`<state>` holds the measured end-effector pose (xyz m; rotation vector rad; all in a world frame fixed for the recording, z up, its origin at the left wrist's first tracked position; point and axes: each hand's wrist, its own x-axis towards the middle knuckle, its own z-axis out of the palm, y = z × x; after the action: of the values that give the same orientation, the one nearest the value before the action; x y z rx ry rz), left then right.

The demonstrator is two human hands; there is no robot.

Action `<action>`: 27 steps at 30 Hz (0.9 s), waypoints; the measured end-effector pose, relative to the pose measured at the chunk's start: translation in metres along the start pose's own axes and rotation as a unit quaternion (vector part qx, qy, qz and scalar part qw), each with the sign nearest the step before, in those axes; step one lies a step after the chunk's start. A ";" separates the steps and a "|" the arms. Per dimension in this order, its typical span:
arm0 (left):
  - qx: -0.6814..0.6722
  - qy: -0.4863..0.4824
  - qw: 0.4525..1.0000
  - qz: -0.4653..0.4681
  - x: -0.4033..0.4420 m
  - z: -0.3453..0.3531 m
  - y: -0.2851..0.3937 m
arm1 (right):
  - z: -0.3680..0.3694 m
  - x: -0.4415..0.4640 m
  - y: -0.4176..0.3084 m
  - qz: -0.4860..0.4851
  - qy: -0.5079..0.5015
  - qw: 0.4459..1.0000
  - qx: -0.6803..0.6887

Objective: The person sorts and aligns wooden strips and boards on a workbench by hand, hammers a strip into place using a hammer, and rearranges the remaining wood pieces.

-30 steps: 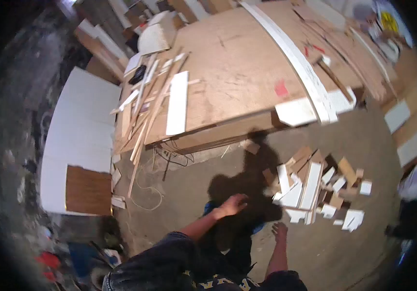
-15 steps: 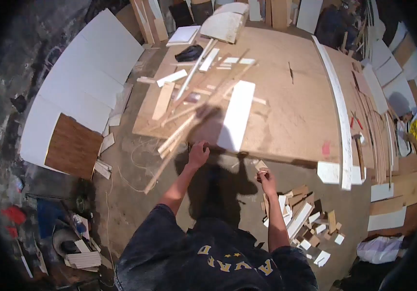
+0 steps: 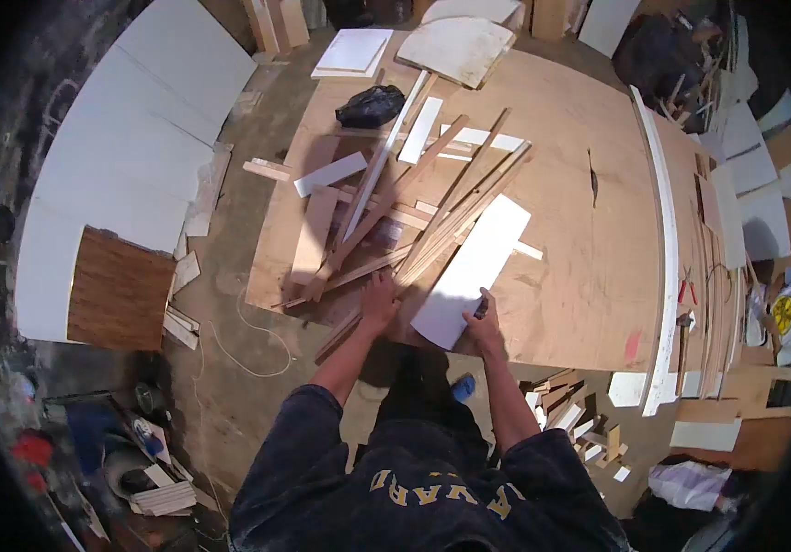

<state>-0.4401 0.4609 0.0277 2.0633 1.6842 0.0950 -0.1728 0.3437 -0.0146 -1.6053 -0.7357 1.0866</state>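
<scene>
My left hand (image 3: 379, 300) is at the near left edge of the table, its fingers closed around a wooden strip (image 3: 338, 335) that juts over the edge. Other long thin wooden strips (image 3: 451, 207) fan out beyond it. A white board (image 3: 478, 267) lies slantwise to the right of the strips, its near end at the table edge. Over the right side of this board, my right hand (image 3: 484, 324) is closed, with a small dark thing at its fingertips that I cannot make out.
The large wooden tabletop (image 3: 579, 304) also carries a black plastic bag (image 3: 371, 107), white offcuts and a long white strip (image 3: 658, 239). Pliers (image 3: 687, 287) and a hammer (image 3: 684, 331) lie at the right. Scrap pieces (image 3: 589, 437) cover the floor below. White panels (image 3: 110, 156) stand left.
My view has shifted closer to the table. My right hand has moved from above the scrap pile to the white board, which now lies more slanted. The strips near my left hand have shifted.
</scene>
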 end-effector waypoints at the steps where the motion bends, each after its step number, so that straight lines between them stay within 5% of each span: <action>1: 0.006 0.008 1.000 0.004 0.001 0.000 0.002 | 0.002 0.006 -0.005 0.000 -0.005 1.000 -0.004; 3: -0.014 0.045 0.999 0.025 0.007 -0.004 0.003 | 0.012 0.014 -0.023 -0.074 -0.087 0.988 -0.102; 8: 0.029 0.078 0.990 0.110 0.044 -0.062 0.017 | 0.023 0.050 -0.052 -0.079 -0.143 0.960 -0.227; 11: -0.060 0.173 0.979 0.095 0.093 -0.071 0.008 | 0.028 0.050 -0.059 -0.073 -0.103 0.953 -0.277; 14: -0.061 0.174 0.979 -0.085 0.165 -0.065 -0.035 | 0.040 0.041 -0.094 0.023 -0.098 0.953 -0.285; 17: 0.034 0.191 0.981 -0.007 0.200 -0.073 -0.046 | 0.054 0.059 -0.069 -0.051 -0.008 0.940 -0.338; 19: 0.026 0.105 0.994 -0.018 0.204 -0.092 -0.038 | 0.063 0.055 -0.080 -0.043 0.043 0.918 -0.392; 23: -0.010 0.051 0.999 0.006 0.217 -0.099 -0.071 | 0.072 0.069 -0.092 0.102 0.012 0.921 -0.376; 25: -0.210 0.055 0.976 -0.027 0.213 -0.114 -0.080 | 0.068 0.081 -0.069 0.049 0.020 0.926 -0.375; 27: -0.156 0.086 0.983 0.044 0.216 -0.124 -0.100 | 0.072 0.083 -0.056 -0.066 0.121 0.888 -0.438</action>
<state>-0.5206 0.7167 0.0468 1.9339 1.5570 0.5446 -0.2018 0.4610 0.0093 -2.3418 -1.2428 0.4197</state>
